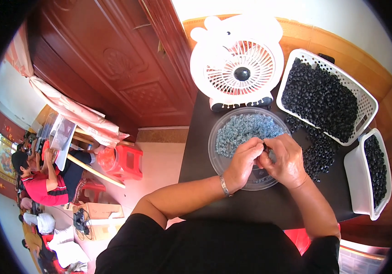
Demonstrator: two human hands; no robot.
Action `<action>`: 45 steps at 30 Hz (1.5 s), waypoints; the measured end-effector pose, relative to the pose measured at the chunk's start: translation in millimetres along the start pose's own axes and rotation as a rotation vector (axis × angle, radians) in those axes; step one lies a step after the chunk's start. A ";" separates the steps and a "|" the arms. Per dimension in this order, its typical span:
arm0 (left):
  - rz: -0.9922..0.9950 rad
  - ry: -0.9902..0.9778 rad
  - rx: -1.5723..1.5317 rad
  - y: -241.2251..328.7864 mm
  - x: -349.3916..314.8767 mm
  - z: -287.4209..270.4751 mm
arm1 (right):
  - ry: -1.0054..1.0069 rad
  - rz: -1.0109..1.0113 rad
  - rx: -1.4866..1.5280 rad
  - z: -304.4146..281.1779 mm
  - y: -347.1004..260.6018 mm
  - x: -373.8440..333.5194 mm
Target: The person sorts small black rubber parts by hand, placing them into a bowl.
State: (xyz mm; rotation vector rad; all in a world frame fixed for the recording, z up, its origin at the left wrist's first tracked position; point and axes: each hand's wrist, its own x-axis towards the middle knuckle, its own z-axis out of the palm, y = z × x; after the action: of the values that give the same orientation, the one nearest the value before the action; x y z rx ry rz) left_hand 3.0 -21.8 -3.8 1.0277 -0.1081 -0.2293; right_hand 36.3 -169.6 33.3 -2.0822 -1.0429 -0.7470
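Observation:
My left hand and my right hand meet over a round clear plastic tub. Their thumbs and forefingers are pinched together, tip to tip. A small dark spot shows between the fingertips, too small to make out. Under my hands the tub holds a heap of small, translucent blue-grey plastic pieces. Just right of the tub, a loose pile of small black ring-shaped pieces lies on the dark table, close to my right hand.
A white fan with animal ears stands behind the tub. At the right are a perforated white basket and a white bin, both holding black pieces. Far left, a person in red sits by red stools and a cardboard box.

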 end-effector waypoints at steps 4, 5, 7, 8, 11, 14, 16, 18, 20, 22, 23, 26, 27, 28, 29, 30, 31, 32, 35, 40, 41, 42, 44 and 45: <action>0.019 -0.047 -0.014 2.5 1.6 0.5 | -0.003 0.045 -0.005 -5.7 -2.9 3.4; 0.010 -0.060 -0.003 3.2 2.1 0.4 | 0.004 0.069 0.005 -6.4 -3.4 3.6; 0.013 -0.047 0.004 4.6 2.6 1.1 | 0.007 0.094 0.064 -8.0 -3.6 4.7; 0.015 -0.033 0.010 5.1 2.8 1.2 | 0.010 0.122 0.123 -8.3 -3.2 5.1; -0.007 -0.090 0.053 7.8 4.8 -3.2 | 0.029 0.209 0.300 -7.7 4.6 0.6; -0.012 -0.106 0.116 9.4 3.7 1.2 | -0.046 0.288 0.410 -10.5 11.5 -0.3; -0.002 -0.090 0.156 8.6 3.0 1.9 | -0.045 0.324 0.407 -10.5 9.3 -0.6; 0.008 -0.076 0.197 7.0 2.2 2.9 | -0.042 0.361 0.403 -8.7 5.5 -1.9; 0.062 -0.040 0.275 4.6 2.1 4.1 | -0.059 0.492 0.346 -5.0 1.9 -3.7; 0.104 -0.020 0.307 2.8 2.4 4.5 | -0.051 0.497 0.332 -2.6 0.4 -3.5; 0.147 0.000 0.339 2.6 2.6 4.5 | -0.044 0.501 0.317 -2.0 -0.7 -3.4; 0.109 -0.020 0.362 6.9 2.7 1.7 | -0.064 0.646 0.495 -6.9 -6.4 0.0; 0.108 -0.023 0.362 8.0 2.9 2.6 | -0.062 0.646 0.493 -9.1 -6.3 0.8; 0.142 -0.024 0.398 9.6 2.7 4.4 | -0.050 0.534 0.386 -11.2 -5.5 1.9; 0.175 -0.025 0.434 11.1 2.7 5.6 | -0.039 0.422 0.279 -13.7 -5.0 2.9; 0.174 -0.024 0.435 13.9 2.7 4.5 | -0.039 0.422 0.281 -16.7 -5.4 4.5; 0.249 -0.045 0.653 17.5 3.4 2.6 | -0.072 0.378 0.232 -20.4 -6.2 6.2; 0.324 -0.066 0.871 20.5 4.0 1.1 | -0.105 0.335 0.184 -22.6 -6.7 7.4; 0.454 -0.068 1.017 24.9 5.1 2.0 | -0.166 0.307 0.119 -24.4 -6.3 6.4; 0.611 -0.151 1.153 32.8 9.4 1.7 | -0.261 0.371 0.195 -25.1 -2.0 4.3; 0.631 -0.162 1.173 32.8 9.6 1.3 | -0.269 0.359 0.183 -25.2 -1.7 4.0; 0.629 -0.164 1.172 33.0 8.8 0.9 | -0.269 0.361 0.183 -25.4 -2.8 4.2; 0.108 -0.217 0.594 33.4 7.6 0.4 | -0.196 0.278 0.126 -25.2 -5.4 5.1; 0.108 -0.218 0.593 33.1 7.3 -0.8 | -0.196 0.278 0.125 -25.4 -4.8 5.4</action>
State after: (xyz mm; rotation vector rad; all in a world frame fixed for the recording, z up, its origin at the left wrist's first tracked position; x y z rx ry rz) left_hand 14.9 -6.4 24.1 1.5791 -0.4480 -0.2145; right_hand 30.3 -184.7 54.0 -2.1633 -0.8521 -0.3365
